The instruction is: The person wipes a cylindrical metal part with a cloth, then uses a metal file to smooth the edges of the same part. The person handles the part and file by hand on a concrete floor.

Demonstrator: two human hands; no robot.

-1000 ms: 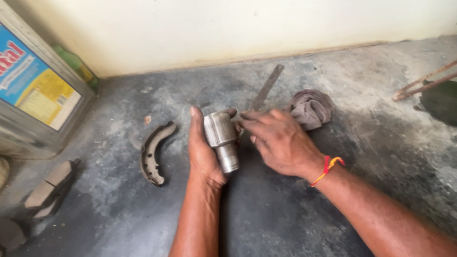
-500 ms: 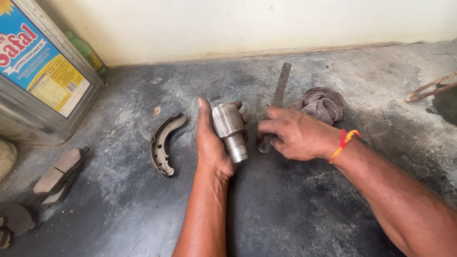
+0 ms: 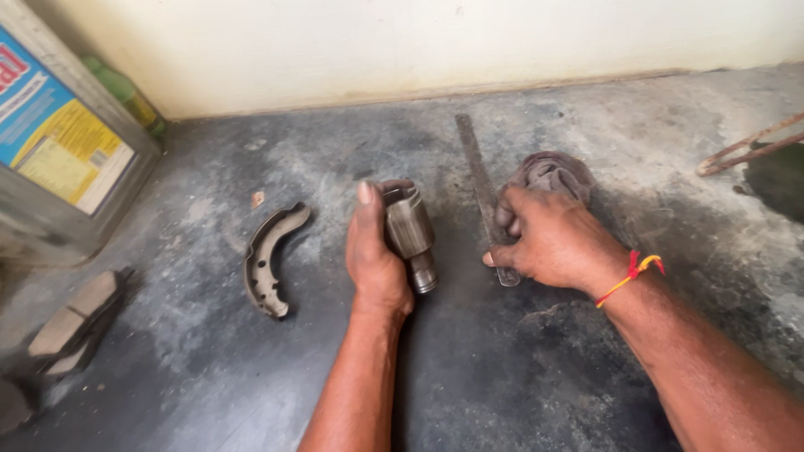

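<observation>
Now left hand [image 3: 374, 255] grips steel cylinder [image 3: 409, 228] — right hand [image 3: 548, 243] clasps ruler [image 3: 483, 194].

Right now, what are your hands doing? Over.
Left hand gripping metal cylinder part. Right hand on flat metal ruler, beside rag. Nothing between them.

Arms: both are seen bare, no sleeves.
Right hand [image 3: 548, 238]: a red-and-orange thread band [image 3: 630, 274] is worn just behind it, at the wrist.
</observation>
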